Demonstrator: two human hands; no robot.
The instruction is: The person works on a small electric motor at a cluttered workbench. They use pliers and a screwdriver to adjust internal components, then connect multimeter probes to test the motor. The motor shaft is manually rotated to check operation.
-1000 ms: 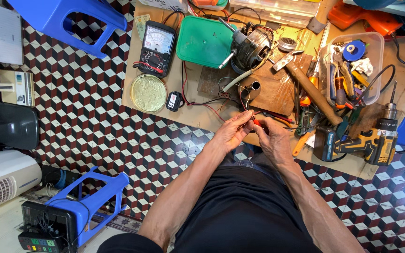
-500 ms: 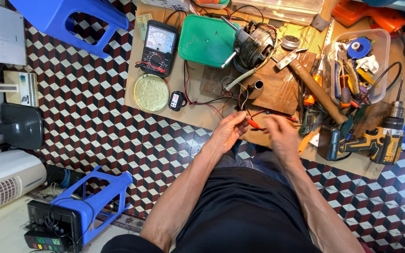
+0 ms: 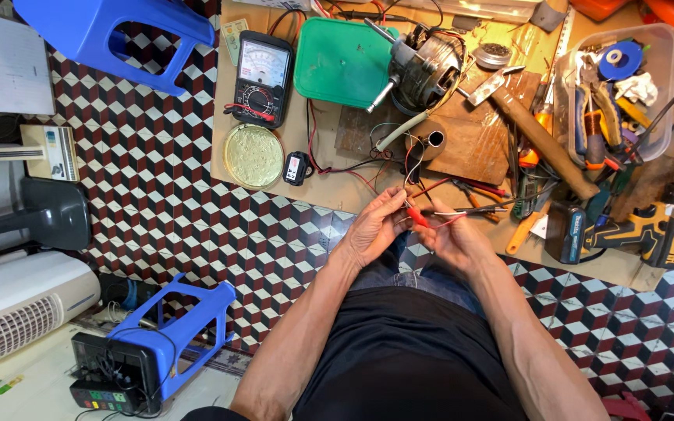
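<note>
The left hand and right hand are both pinched on a red clip with thin wires at the board's near edge — the joining seems unfinished, with the motor lying open, apart.

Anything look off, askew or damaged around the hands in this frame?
Nothing looks spilled or broken. The left hand and right hand pinch a red clip and thin wires. The oddities: a blue plastic stool lying on its side on the tiled floor, and tools heaped loosely beside the hammer.
</note>
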